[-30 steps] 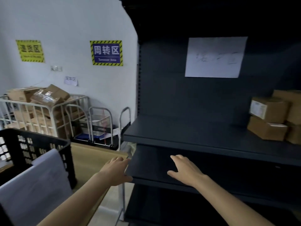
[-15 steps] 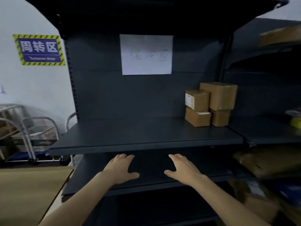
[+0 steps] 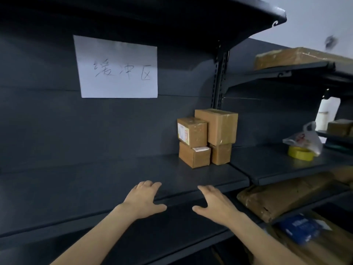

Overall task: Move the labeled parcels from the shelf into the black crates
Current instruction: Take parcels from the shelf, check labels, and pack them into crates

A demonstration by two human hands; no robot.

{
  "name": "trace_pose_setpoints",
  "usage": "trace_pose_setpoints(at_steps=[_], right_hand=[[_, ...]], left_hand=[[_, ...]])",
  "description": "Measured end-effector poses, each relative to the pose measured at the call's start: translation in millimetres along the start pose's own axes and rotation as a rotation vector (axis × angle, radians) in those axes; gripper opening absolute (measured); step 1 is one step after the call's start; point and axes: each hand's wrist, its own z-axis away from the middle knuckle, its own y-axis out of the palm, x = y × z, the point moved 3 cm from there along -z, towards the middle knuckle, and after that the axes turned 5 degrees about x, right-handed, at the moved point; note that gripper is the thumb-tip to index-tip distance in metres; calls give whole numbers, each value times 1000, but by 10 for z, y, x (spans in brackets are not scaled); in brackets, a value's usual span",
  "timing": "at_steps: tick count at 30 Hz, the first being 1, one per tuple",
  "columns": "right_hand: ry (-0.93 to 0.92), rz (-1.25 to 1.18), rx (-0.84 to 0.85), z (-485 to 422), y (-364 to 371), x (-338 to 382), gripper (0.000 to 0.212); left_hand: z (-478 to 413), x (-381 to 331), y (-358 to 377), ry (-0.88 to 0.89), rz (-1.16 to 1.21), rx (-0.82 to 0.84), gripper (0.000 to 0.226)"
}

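Just at the front edge of the matte, dark metal shelf (image 3: 95, 180), the left hand (image 3: 142, 199) and right hand (image 3: 215, 204) reach forward palm-down, fingers straight and slightly spread, thumbs pointing toward each other, holding nothing. Four boxy, tape-sealed brown cardboard parcels (image 3: 206, 137) stand stacked in two pairs at the shelf's right end, well apart from the hands; the left pair bear white labels.

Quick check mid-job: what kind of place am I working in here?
Likely a parcel warehouse or sorting room: dark metal shelving, stacked brown cardboard parcels, some with shipping labels, and a handwritten white paper sign.
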Motion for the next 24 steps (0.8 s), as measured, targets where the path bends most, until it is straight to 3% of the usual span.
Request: trace_pose_setpoints(at_steps=[11, 19, 24], right_hand=[[83, -19, -132, -679, -481, -451, 76], [-6, -173, -267, -1188, -838, -617, 63], [-37, -237, -353, -1610, -1006, -627, 70]], left_hand=[[-1115, -62, -246, 75, 27, -8, 83], [-1735, -169, -351, 46, 244, -26, 87], [-2092, -223, -414, 2, 391, -95, 88]])
